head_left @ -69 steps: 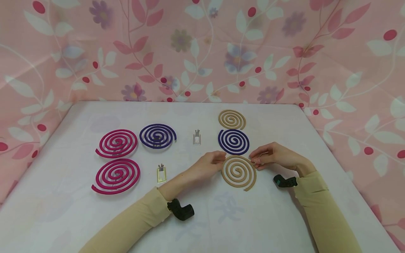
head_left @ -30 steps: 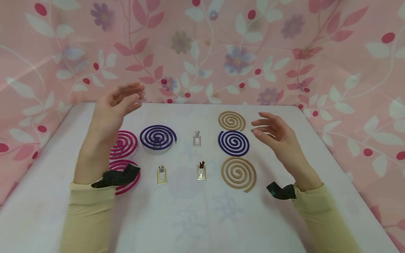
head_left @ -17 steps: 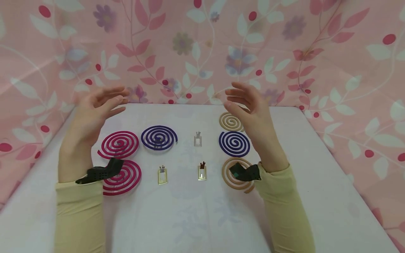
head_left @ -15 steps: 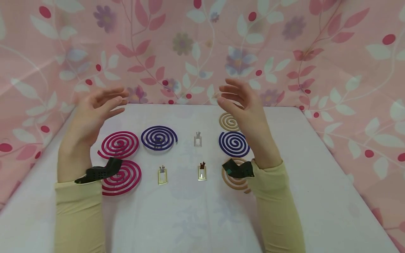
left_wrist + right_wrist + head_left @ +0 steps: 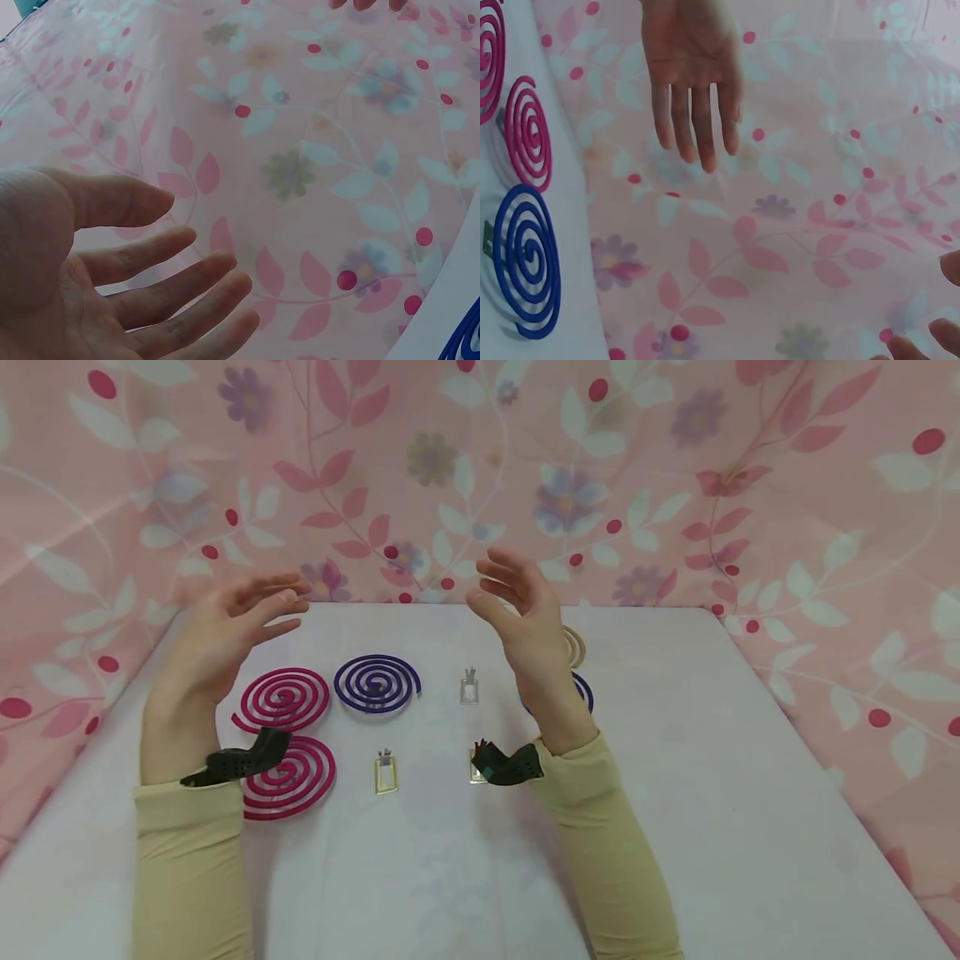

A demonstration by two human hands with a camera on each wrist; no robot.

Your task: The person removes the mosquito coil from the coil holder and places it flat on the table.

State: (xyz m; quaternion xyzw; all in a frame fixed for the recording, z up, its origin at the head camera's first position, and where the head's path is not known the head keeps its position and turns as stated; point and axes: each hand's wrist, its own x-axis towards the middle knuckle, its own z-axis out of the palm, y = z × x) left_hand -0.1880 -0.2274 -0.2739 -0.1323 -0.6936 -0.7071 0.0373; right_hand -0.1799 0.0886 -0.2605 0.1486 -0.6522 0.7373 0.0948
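Note:
Both hands are raised above the table, palms facing inward, fingers relaxed and holding nothing. My left hand is over the left side, nearest the upper pink coil; the lower pink coil lies partly behind the wrist camera. My right hand is right of centre, its forearm covering part of the right blue coil and of the far tan coil. The near tan coil is hidden. In the left wrist view the left hand shows spread fingers. The right wrist view shows the left hand too, and right fingertips.
Another blue coil lies left of centre, on a small stand. A silver metal stand and a gold one lie on the white table; a second gold one is partly covered. Floral cloth hangs behind.
Both hands have left the near tan coil and risen. The left hand moved left and has since stayed nearly still; the right hand moved left toward the centre. The coils have not visibly moved.

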